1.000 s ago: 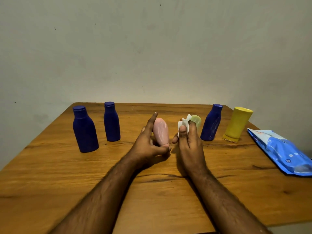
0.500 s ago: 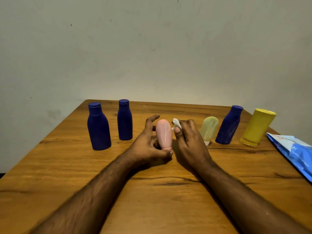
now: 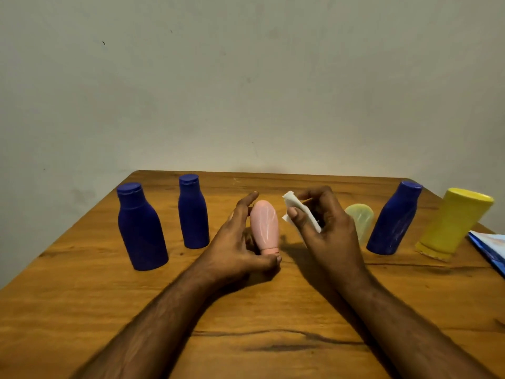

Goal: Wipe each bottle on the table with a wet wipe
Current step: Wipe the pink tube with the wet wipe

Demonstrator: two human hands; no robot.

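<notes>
A pink bottle (image 3: 264, 227) stands cap-down in the middle of the wooden table (image 3: 246, 318). My left hand (image 3: 237, 242) cups it loosely, thumb at its cap, fingers spread beside its left side. My right hand (image 3: 325, 228) is just right of the bottle and pinches a white wet wipe (image 3: 299, 212); the wipe is slightly apart from the bottle. Two dark blue bottles (image 3: 140, 228) (image 3: 192, 212) stand at the left. A pale yellow-green bottle (image 3: 360, 220), partly hidden by my right hand, a third blue bottle (image 3: 395, 218) and a yellow bottle (image 3: 455, 224) stand at the right.
A blue wet-wipe pack (image 3: 490, 248) lies at the table's right edge, cut off by the frame. A plain wall rises behind the table's far edge. Bare wood stretches between my forearms and the near edge.
My right hand moved the wipe from the pale bottle to the pink bottle, then drew it slightly off to the right. The left hand has stayed around the pink bottle.
</notes>
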